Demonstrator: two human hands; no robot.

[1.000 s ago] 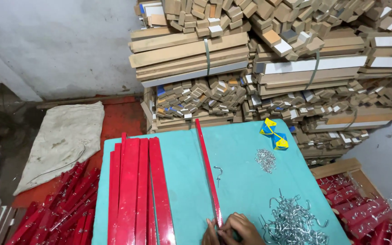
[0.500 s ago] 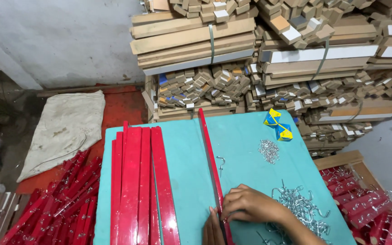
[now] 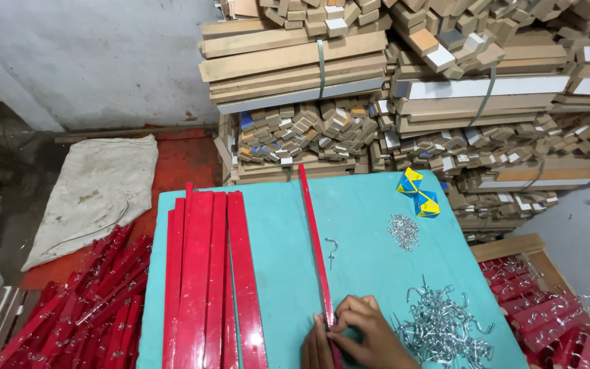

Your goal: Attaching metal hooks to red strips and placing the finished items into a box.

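Both hands (image 3: 349, 335) pinch long thin glossy red strip (image 3: 315, 239).

Head view, steeply down, close

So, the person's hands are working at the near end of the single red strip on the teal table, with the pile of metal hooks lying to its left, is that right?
Not quite: the head view shows the pile of metal hooks to the right of the single red strip, not its left. Both hands, the right hand and the left hand, are at its near end on the teal table.
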